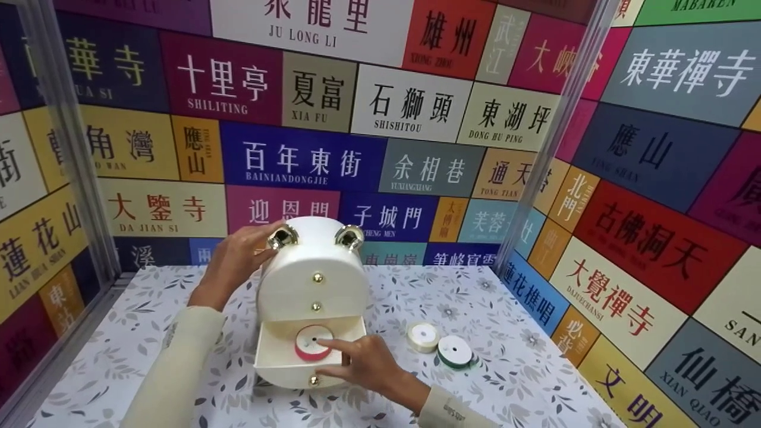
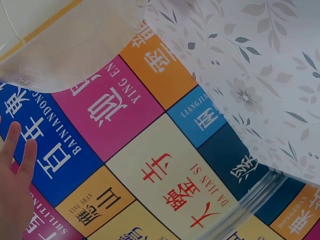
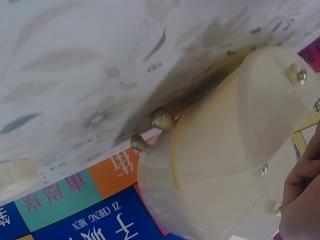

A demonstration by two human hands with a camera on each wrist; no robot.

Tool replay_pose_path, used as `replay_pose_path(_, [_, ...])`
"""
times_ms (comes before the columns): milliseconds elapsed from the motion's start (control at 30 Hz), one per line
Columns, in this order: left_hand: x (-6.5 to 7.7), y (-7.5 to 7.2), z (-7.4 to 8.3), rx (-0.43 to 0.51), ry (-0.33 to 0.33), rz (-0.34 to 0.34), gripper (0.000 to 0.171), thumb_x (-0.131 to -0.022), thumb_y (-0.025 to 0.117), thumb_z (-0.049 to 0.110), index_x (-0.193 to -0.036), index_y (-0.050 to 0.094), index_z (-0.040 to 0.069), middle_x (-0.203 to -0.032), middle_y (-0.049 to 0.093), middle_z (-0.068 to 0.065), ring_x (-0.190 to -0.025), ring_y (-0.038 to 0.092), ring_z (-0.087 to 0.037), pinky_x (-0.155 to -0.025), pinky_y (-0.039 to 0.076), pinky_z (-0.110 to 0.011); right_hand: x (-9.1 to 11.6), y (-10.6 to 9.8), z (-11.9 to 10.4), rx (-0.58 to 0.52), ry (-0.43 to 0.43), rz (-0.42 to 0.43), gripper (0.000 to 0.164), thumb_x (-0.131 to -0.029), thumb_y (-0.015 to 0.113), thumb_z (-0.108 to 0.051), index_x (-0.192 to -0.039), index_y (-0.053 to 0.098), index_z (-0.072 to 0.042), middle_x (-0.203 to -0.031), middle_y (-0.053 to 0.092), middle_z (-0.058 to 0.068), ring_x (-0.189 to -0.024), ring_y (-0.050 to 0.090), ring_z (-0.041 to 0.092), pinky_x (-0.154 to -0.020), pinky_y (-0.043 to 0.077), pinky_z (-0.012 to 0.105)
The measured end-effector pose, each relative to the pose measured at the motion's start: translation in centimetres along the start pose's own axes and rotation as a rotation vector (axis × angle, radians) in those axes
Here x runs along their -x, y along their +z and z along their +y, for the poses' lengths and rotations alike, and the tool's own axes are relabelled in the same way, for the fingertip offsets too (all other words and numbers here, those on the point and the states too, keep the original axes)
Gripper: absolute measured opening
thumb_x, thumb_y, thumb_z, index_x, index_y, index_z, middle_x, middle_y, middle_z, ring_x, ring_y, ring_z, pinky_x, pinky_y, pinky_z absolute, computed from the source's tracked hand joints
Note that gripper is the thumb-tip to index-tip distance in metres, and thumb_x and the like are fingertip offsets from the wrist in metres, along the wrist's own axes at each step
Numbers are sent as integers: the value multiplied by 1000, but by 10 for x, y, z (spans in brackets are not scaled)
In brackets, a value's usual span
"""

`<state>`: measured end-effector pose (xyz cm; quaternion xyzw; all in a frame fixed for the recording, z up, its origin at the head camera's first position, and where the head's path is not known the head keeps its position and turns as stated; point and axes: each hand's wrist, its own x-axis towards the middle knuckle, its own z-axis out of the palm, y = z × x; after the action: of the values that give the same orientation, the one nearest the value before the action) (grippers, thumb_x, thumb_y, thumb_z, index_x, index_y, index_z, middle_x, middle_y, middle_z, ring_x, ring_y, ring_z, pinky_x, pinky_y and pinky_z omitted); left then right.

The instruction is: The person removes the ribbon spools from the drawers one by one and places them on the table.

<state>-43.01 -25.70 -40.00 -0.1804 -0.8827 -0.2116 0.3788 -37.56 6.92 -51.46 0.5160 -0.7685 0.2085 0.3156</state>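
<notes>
A white rounded drawer box with gold knobs and two shiny gold ear-like pieces on top stands on the table. Its lower drawer is pulled out, and a spool of red ribbon lies inside. My left hand is at the box's upper left side, fingertips by the left gold piece; in the left wrist view its fingers look straight. My right hand is at the drawer's right front. Its index finger reaches over the spool, and the thumb is beside the lowest gold knob.
A cream ribbon spool and a green ribbon spool lie side by side on the table, right of the box. A floral-patterned cover spreads over the table. Colourful sign-printed walls and clear corner strips stand behind and at the sides.
</notes>
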Motion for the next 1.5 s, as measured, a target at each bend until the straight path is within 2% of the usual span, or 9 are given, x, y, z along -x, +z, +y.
replay_pose_path(200, [0,-1,0,12,-16,-5,74,-88,85,17,-152,53,38,-141,66,-4,-119,66,-33,-91,62,-50,-12,4,22,22,87,-55,49,-78,88,-54,-118,81,-26,-53,56,-11,-51,33,-9,-49,30,7])
replay_pose_path(367, [0,0,0,7,-13,0,74,-88,85,17,-152,53,37,-141,66,-4,-119,66,-33,-91,62,-50,-25,13,37,48,181,-199,53,-78,85,-61,-124,78,-34,-58,59,-9,-52,38,-1,-49,37,15])
replay_pose_path(500, [0,1,0,-5,-5,2,73,-88,85,18,-152,53,36,-142,65,-3,-121,66,-32,-92,62,-50,-33,23,44,71,231,-319,65,-72,86,-67,-128,75,-34,-88,78,-3,-69,62,7,-61,54,24])
replay_pose_path(600, [2,1,0,-2,-20,-5,74,-89,84,19,-152,52,38,-143,64,-3,-122,65,-33,-93,62,-51,-37,33,46,88,226,-387,77,-69,86,-71,-133,73,-29,-119,77,-2,-95,71,16,-76,61,32])
replay_pose_path(667, [2,0,0,-1,-26,-10,74,-89,84,19,-152,51,39,-143,64,-3,-122,65,-33,-92,62,-51,-38,38,46,114,209,-426,83,-70,83,-74,-138,69,-27,-126,74,-3,-105,70,18,-83,61,35])
replay_pose_path(767, [2,0,0,3,-25,-11,73,-89,84,20,-152,51,39,-143,65,-3,-121,65,-32,-92,62,-51,-38,45,46,156,177,-442,81,-72,81,-75,-133,71,-23,-119,75,-3,-99,69,15,-80,61,33])
replay_pose_path(1000, [0,-1,0,16,-15,-1,72,-89,84,20,-152,53,37,-141,66,-4,-119,66,-32,-92,62,-49,-38,51,47,200,203,-452,59,-71,83,-73,-95,78,-20,-83,75,-8,-67,60,8,-59,54,28])
replay_pose_path(1233, [-1,-1,0,-6,-17,-10,74,-89,84,20,-152,52,39,-140,67,-4,-120,66,-32,-91,62,-50,-43,53,49,161,293,-520,85,-71,79,-77,-134,70,-21,-117,76,-3,-99,69,15,-88,59,32])
replay_pose_path(1500, [0,2,-1,1,-19,-4,72,-89,85,17,-151,54,36,-137,68,-7,-117,67,-33,-91,62,-52,-40,55,48,150,358,-506,66,-66,78,-82,-87,76,-19,-67,63,-10,-65,56,9,-62,53,27])
